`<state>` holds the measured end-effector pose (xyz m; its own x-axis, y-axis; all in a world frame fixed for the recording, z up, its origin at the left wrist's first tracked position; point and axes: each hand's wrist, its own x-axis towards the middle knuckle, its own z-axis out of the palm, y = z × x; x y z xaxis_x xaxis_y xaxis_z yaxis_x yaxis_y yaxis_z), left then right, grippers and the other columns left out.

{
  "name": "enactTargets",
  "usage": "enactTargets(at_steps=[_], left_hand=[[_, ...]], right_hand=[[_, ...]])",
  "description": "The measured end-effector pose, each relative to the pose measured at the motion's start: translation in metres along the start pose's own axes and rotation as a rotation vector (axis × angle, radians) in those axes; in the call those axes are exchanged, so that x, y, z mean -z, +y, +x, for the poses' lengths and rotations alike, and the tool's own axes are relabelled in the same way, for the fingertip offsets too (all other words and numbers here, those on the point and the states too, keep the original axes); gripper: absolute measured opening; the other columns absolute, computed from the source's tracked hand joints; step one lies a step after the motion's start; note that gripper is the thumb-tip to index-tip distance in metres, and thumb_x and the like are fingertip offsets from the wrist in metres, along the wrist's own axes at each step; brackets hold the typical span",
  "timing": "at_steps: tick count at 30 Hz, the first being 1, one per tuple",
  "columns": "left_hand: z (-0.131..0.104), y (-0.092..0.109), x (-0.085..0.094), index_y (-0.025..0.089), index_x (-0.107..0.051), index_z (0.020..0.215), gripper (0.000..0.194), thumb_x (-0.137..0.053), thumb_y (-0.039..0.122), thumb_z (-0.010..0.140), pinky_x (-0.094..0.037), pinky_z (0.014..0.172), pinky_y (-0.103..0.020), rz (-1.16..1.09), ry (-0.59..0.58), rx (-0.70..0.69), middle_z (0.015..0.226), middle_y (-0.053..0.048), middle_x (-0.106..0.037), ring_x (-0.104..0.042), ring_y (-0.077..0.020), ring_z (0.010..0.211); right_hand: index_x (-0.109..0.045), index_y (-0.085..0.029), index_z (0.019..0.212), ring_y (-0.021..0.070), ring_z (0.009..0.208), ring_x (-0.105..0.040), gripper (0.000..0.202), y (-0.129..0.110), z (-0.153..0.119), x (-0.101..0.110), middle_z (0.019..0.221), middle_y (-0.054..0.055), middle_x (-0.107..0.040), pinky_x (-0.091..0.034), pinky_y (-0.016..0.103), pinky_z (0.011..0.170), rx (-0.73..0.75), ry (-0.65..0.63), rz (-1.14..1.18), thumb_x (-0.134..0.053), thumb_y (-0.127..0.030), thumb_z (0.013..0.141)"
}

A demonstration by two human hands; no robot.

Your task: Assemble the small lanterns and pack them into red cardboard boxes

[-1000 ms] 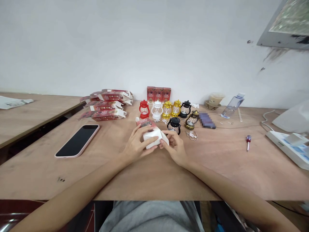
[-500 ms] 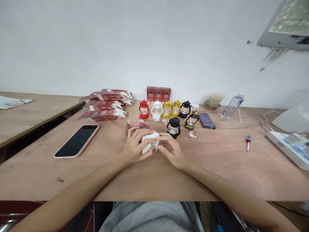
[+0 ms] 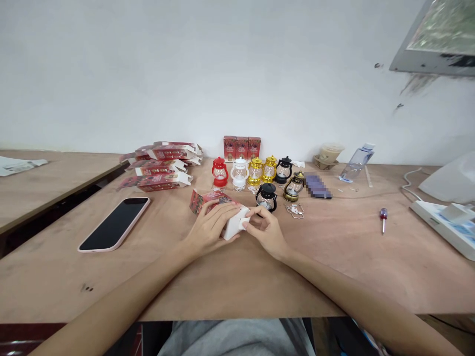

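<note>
A red printed cardboard box lies between my hands at mid-table, its white end facing right. My left hand wraps over the box from the left and grips it. With thumb and index finger, my right hand pinches a white flap at that end. The box's far end stands open on the left, with a red flap sticking out. Just beyond my right hand stands a black mini lantern. Behind are a red lantern, a white lantern and several gold, black and bronze ones.
Flattened red boxes are piled at back left, and three upright red boxes stand by the wall. A phone lies left. To the right are a screwdriver, a water bottle, a cup and a power strip.
The box has turned slightly, showing more of its white end. My right fingers have gone from touching its edge to pinching the end flap. The whole view has shifted a little.
</note>
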<state>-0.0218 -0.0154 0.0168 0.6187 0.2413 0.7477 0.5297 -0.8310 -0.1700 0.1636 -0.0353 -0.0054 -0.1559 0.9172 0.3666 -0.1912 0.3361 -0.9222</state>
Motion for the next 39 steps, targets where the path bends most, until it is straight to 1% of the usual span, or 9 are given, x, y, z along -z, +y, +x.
enactTargets(at_steps=[9,15,22,24,27,30,33,36,39], left_hand=[[0.004,0.001,0.005,0.017,-0.05,0.114,0.043,-0.061,0.038,0.079,-0.044,0.089,-0.034,0.013,0.044,-0.046,0.103,-0.009,-0.071,-0.066,-0.0192,0.096],[0.004,0.002,0.005,0.015,-0.051,0.113,0.045,-0.064,0.039,0.077,-0.045,0.087,-0.033,0.013,0.05,-0.046,0.103,-0.011,-0.07,-0.066,-0.0194,0.095],[0.002,0.003,0.002,0.016,-0.051,0.114,0.043,-0.063,0.037,0.078,-0.046,0.089,-0.035,-0.014,0.074,-0.047,0.103,-0.01,-0.071,-0.067,-0.0194,0.095],[0.002,0.004,0.002,0.016,-0.051,0.115,0.043,-0.063,0.035,0.078,-0.046,0.089,-0.035,-0.022,0.079,-0.043,0.103,-0.01,-0.071,-0.066,-0.0196,0.096],[0.001,0.008,0.001,0.015,-0.051,0.115,0.046,-0.066,0.034,0.076,-0.047,0.09,-0.036,-0.046,0.096,-0.031,0.104,-0.011,-0.07,-0.066,-0.0203,0.098],[-0.002,0.01,-0.001,0.016,-0.048,0.118,0.053,-0.07,0.034,0.074,-0.047,0.095,-0.04,-0.104,0.159,-0.048,0.106,-0.012,-0.069,-0.064,-0.0211,0.101],[-0.007,0.01,-0.006,0.016,-0.043,0.123,0.057,-0.07,0.029,0.075,-0.04,0.103,-0.049,-0.189,0.201,-0.083,0.111,-0.014,-0.066,-0.057,-0.0232,0.114],[-0.009,0.008,-0.006,0.017,-0.041,0.125,0.059,-0.069,0.035,0.075,-0.032,0.107,-0.056,-0.267,0.134,-0.111,0.12,-0.017,-0.059,-0.046,-0.0273,0.126],[-0.006,0.007,-0.003,0.019,-0.048,0.117,0.057,-0.071,0.043,0.071,-0.027,0.107,-0.061,-0.309,0.056,0.014,0.137,-0.02,-0.041,-0.032,-0.0356,0.134]], right_hand=[[-0.051,-0.021,0.079,0.0125,0.079,-0.061,0.021,-0.001,-0.001,-0.002,0.087,0.0,-0.061,-0.051,0.026,0.073,0.001,0.032,-0.025,-0.069,-0.029,0.07],[-0.049,-0.021,0.078,0.0139,0.082,-0.062,0.024,-0.001,-0.001,-0.001,0.099,0.002,-0.062,-0.052,0.027,0.074,-0.014,0.008,-0.042,-0.069,-0.031,0.07],[-0.052,-0.022,0.081,0.0153,0.084,-0.062,0.022,-0.001,-0.004,-0.002,0.094,0.001,-0.061,-0.052,0.029,0.076,-0.011,-0.01,-0.088,-0.069,-0.033,0.072],[-0.053,-0.023,0.086,0.0144,0.081,-0.062,0.026,0.0,-0.004,-0.002,0.094,0.0,-0.06,-0.052,0.028,0.074,-0.016,0.008,-0.077,-0.071,-0.032,0.07],[-0.052,-0.028,0.104,0.0137,0.082,-0.061,0.046,0.001,-0.003,0.0,0.101,0.0,-0.058,-0.052,0.027,0.072,-0.022,0.025,-0.035,-0.076,-0.031,0.065],[-0.048,-0.03,0.119,0.0163,0.101,-0.057,0.059,0.001,-0.002,0.002,0.118,0.003,-0.054,-0.05,0.029,0.084,-0.024,-0.12,0.01,-0.075,-0.035,0.067],[-0.049,-0.031,0.119,0.0172,0.109,-0.054,0.054,0.002,-0.001,0.002,0.121,0.003,-0.054,-0.049,0.032,0.09,0.027,-0.223,0.017,-0.071,-0.041,0.071],[-0.05,-0.03,0.113,0.0186,0.11,-0.055,0.053,0.003,0.0,0.002,0.124,0.004,-0.05,-0.05,0.034,0.09,0.157,-0.142,-0.096,-0.073,-0.045,0.067],[-0.055,-0.029,0.107,0.0225,0.123,-0.046,0.039,0.002,-0.001,0.004,0.139,0.008,-0.032,-0.047,0.039,0.097,0.338,-0.057,-0.406,-0.071,-0.038,0.073]])
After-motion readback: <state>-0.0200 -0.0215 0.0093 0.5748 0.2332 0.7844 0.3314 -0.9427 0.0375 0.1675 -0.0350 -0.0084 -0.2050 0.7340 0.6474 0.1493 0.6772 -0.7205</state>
